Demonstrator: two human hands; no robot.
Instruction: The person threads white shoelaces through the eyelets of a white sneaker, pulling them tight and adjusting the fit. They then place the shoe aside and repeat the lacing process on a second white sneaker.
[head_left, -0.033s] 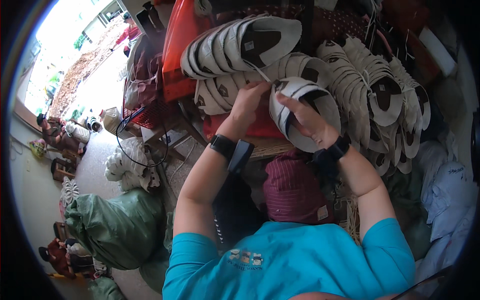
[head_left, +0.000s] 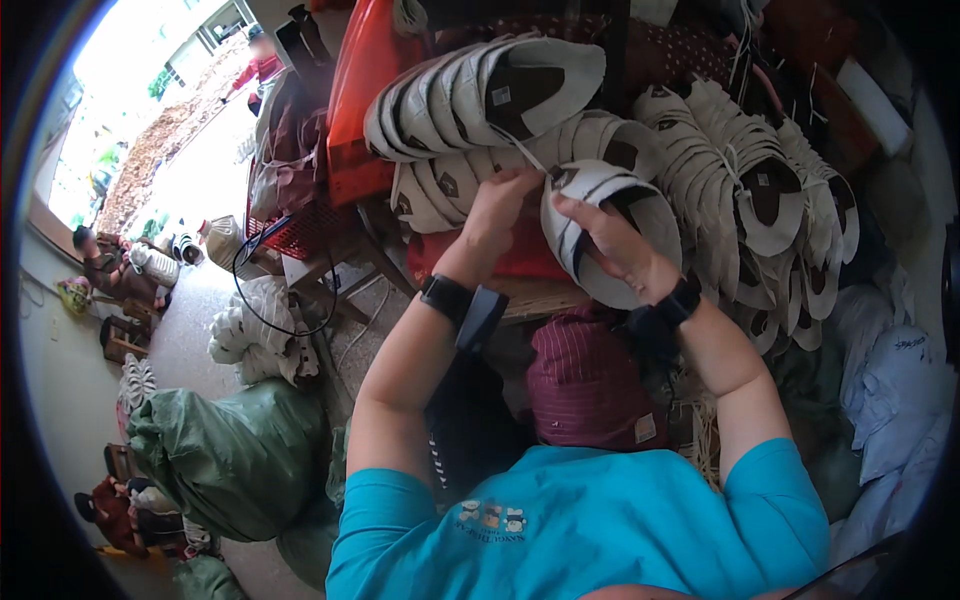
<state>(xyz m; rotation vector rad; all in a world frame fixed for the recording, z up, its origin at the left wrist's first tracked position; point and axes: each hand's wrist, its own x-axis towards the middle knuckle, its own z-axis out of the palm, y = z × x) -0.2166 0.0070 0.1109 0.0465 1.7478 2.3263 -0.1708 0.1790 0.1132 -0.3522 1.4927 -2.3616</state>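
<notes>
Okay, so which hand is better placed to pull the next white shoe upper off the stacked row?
Probably the left hand. Its fingertips sit against the stacked row of white fabric shoe uppers, while the right hand has its grip around the single white shoe upper in front.

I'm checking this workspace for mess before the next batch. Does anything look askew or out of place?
Nothing looks damaged or spilled. The left hand and right hand hold a white shoe upper among orderly nested stacks of uppers. Only a black cable loops loosely over the red basket at left.
</notes>
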